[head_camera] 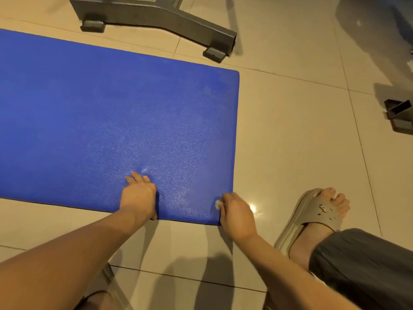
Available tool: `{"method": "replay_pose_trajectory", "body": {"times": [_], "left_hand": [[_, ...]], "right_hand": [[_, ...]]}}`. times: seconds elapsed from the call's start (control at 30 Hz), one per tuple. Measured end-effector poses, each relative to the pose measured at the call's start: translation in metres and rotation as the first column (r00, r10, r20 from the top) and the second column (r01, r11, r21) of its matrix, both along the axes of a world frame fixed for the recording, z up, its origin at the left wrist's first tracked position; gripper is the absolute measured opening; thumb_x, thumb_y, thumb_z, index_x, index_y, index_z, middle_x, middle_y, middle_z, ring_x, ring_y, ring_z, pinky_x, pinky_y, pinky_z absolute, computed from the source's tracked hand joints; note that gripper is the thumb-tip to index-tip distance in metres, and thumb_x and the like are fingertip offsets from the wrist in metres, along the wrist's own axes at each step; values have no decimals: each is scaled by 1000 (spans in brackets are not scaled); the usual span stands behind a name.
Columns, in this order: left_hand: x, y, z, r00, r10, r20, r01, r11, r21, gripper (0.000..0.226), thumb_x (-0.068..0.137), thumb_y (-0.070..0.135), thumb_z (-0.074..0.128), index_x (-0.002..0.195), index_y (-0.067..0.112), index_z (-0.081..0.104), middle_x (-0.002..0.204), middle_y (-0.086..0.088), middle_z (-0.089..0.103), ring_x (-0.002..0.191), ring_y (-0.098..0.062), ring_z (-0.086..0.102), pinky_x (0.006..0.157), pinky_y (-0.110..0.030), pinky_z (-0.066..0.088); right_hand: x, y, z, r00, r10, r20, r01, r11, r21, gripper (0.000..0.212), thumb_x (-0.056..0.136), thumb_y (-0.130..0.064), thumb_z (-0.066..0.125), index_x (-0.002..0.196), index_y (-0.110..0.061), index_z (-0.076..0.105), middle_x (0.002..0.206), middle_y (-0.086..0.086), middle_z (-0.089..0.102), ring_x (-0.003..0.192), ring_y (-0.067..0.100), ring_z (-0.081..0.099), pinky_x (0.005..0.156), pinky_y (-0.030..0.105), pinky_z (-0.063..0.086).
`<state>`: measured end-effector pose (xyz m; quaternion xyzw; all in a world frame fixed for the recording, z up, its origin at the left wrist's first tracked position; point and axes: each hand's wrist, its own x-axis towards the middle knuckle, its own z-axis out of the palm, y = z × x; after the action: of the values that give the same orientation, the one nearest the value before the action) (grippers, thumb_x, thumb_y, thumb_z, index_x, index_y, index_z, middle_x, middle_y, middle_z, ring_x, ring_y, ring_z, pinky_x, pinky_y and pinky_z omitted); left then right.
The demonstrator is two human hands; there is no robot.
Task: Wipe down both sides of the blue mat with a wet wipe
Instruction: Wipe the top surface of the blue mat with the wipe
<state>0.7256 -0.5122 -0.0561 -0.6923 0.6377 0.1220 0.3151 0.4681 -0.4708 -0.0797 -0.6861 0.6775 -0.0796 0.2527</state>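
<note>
The blue mat [107,121] lies flat on the tiled floor, its near right corner in front of me. My left hand [139,195] grips the mat's near edge, fingers on top and thumb under the rim. My right hand [235,211] holds the near right corner, and a small bit of white wet wipe [217,204] shows between its fingers. A wet sheen covers the mat's surface near both hands.
A grey metal bench foot [156,16] stands just beyond the mat's far edge. Another metal foot [400,115] sits at the right. My right foot in a beige sandal [312,220] rests on the floor right of the mat corner.
</note>
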Motion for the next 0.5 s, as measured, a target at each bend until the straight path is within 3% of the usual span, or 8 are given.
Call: {"method": "replay_pose_trajectory", "body": {"times": [0.07, 0.2, 0.37, 0.43, 0.5], "left_hand": [[0, 2, 2, 1000, 12, -12, -12, 1000, -2, 121, 69, 47, 85, 155, -2, 17, 159, -32, 19, 145, -43, 31, 96, -38, 53], [1, 1, 6, 999, 22, -33, -22, 1000, -9, 121, 68, 48, 86, 156, 0, 18, 159, -30, 19, 145, -43, 30, 97, -40, 53], [-5, -4, 12, 999, -19, 45, 17, 998, 53, 111, 67, 45, 85, 151, -2, 29, 154, -32, 30, 139, -41, 41, 95, -36, 55], [-7, -14, 18, 996, -76, 49, 71, 993, 90, 89, 63, 47, 85, 135, 8, 52, 138, -21, 52, 123, -32, 55, 87, -31, 55], [-6, -27, 27, 995, -95, -14, 96, 991, 90, 62, 60, 56, 86, 106, 21, 63, 98, 2, 62, 97, -21, 60, 72, -29, 53]], "right_hand": [[-5, -33, -7, 999, -46, -30, 45, 999, -18, 14, 96, -12, 55, 83, -10, 56, 89, 15, 59, 75, 37, 57, 62, 35, 34], [-13, -56, -7, 995, -93, -32, 91, 995, -39, 16, 99, -16, 54, 84, -9, 57, 89, 15, 59, 77, 37, 57, 63, 37, 36], [-18, 23, 3, 975, 219, 29, -219, 975, 25, 13, 97, -21, 51, 86, -18, 56, 92, 3, 59, 77, 27, 60, 65, 35, 46], [-24, 5, -4, 983, 185, 12, -185, 983, -20, 8, 92, -14, 54, 85, -17, 57, 90, 4, 58, 75, 30, 58, 62, 33, 40], [-24, -37, -14, 999, 30, 19, -29, 998, -52, 8, 91, -10, 55, 85, -14, 58, 88, 8, 57, 74, 32, 56, 62, 34, 36]]}}
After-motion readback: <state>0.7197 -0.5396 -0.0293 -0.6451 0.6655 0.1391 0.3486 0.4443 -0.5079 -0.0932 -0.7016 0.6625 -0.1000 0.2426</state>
